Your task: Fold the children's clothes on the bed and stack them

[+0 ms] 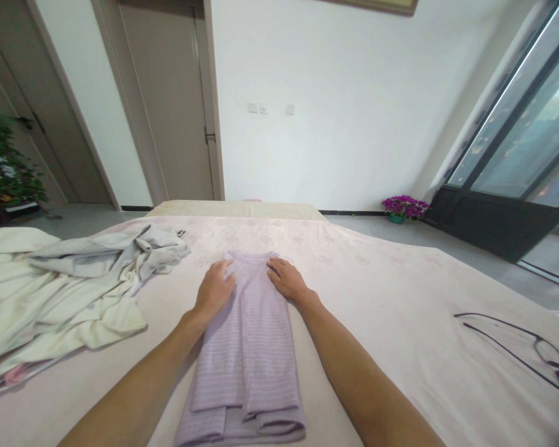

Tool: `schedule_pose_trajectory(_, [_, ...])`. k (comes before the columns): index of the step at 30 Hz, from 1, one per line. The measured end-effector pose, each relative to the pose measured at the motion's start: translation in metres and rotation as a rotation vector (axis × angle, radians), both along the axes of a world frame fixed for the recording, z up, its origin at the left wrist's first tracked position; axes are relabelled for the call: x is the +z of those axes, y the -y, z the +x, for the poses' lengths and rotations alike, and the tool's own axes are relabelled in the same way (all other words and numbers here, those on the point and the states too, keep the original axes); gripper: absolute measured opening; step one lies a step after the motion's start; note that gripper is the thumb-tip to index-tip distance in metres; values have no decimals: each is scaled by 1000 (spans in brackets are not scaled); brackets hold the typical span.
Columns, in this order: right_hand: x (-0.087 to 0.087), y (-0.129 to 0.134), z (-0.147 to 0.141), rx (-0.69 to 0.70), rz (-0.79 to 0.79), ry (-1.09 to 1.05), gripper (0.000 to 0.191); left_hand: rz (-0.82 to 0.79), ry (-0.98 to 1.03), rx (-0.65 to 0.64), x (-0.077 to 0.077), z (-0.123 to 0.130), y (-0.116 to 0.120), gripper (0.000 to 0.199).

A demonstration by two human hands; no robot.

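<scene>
A lavender shirt (265, 335) with fine pale stripes lies folded into a long narrow shape on the bed or table cover, its neckline at the far end and its hem layers near me. My left hand (215, 287) rests at the shirt's upper left edge, thumb and fingers apart on the cloth. At the upper right edge, my right hand (286, 279) touches the fabric near the collar with its fingers slightly spread. Neither hand visibly grips the cloth, though some fingertips are partly hidden.
A loose heap of cream and grey clothes (88, 292) lies to the left. Black-framed glasses (535, 341) sit at the right on the pale pink floral cover (377, 310). Beyond are a door (168, 99), purple flowers (403, 206) and a leafy plant (4, 161).
</scene>
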State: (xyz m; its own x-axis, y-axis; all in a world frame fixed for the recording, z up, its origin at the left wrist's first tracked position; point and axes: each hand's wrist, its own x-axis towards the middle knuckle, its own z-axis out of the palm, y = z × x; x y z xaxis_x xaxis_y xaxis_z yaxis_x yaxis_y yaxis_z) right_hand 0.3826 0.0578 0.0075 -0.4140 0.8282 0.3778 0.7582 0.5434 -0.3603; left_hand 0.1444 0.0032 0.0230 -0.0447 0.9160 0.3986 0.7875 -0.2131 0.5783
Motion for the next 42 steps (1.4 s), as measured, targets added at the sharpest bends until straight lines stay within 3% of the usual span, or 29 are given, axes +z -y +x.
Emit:
schedule_pose_trajectory(4, [1,0,-1,-12,15,15,38,-186,138,126,-9,-24,-42,46])
schedule_pose_trajectory(10, [3,1,-1,-18,3,21,37,-183,160,191,-12,-29,-73,47])
schedule_pose_trajectory(17, [4,2,-1,-27,-18,23,37,-150,172,186,-6,-20,-82,42])
schedule_pose_trajectory(22, [5,2,-1,-25,-18,26,37,-210,177,235,-9,-23,-90,41])
schedule_pose_trajectory(27, [6,2,-2,-27,-11,27,36,-180,208,177,-13,-25,-92,46])
schedule_pose_trajectory(42, [4,1,-2,-25,-10,27,37,-180,-126,344,-17,-21,-88,47])
